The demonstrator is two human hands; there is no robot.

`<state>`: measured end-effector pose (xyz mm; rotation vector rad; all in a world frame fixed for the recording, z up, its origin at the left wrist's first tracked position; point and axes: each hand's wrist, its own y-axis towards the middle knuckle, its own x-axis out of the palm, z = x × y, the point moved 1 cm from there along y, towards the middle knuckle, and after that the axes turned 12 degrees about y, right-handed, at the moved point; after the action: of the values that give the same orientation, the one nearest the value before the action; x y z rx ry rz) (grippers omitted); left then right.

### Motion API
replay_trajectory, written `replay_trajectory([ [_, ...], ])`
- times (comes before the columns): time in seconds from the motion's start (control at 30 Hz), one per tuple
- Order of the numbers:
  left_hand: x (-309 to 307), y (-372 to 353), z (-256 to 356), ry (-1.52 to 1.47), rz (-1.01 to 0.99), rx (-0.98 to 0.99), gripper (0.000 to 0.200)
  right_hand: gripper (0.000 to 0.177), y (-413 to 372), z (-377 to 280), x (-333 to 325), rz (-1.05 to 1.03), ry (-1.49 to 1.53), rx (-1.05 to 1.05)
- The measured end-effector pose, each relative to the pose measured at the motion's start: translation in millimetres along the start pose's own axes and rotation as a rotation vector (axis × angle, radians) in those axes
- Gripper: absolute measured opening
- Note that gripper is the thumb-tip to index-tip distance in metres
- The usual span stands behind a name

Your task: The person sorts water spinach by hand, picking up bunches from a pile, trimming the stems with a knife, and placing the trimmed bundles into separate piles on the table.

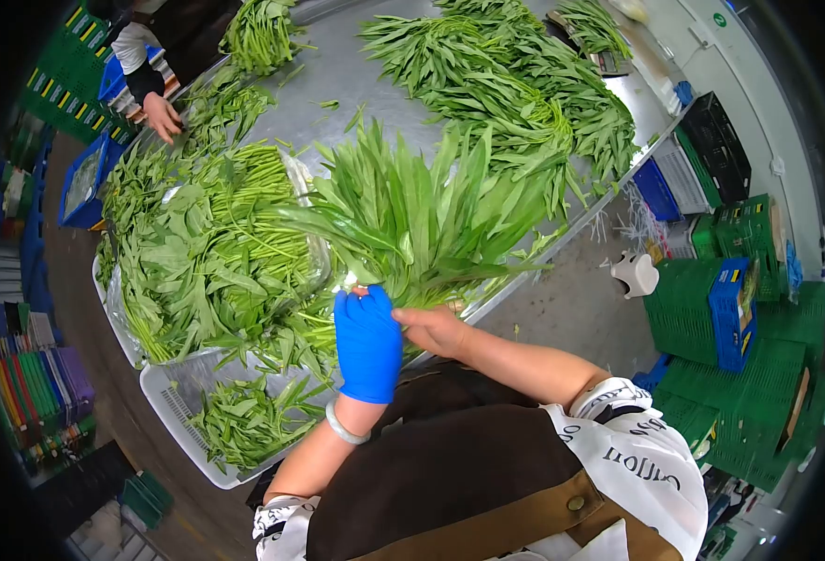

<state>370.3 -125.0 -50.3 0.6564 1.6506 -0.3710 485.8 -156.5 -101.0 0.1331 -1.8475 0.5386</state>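
My left hand (368, 341), in a blue glove with its fingertips bare, is closed round the stems of a leafy green bunch (412, 206). The bunch's long leaves fan out away from me over the metal table (337, 56). My bare right hand (434, 329) is beside the glove, its fingers closed at the lower stems of the same bunch. Left of the bunch lies a large heap of cut greens (216, 234) with plastic film at its edge. Nearer to me, a white crate (162, 397) holds loose leaves.
More greens (515, 93) are piled at the table's far right. A person's hand (162, 116) touches leaves at the far left. Green crates (725, 402) and a white stool (635, 274) stand on the right, a blue crate (83, 187) on the left.
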Motion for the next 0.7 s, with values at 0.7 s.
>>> replay_trajectory([
  [0.7, 58, -48, 24, -0.363, -0.324, 0.165, 0.048, 0.045, -103, -166, -82, 0.294, -2.027, -0.591],
])
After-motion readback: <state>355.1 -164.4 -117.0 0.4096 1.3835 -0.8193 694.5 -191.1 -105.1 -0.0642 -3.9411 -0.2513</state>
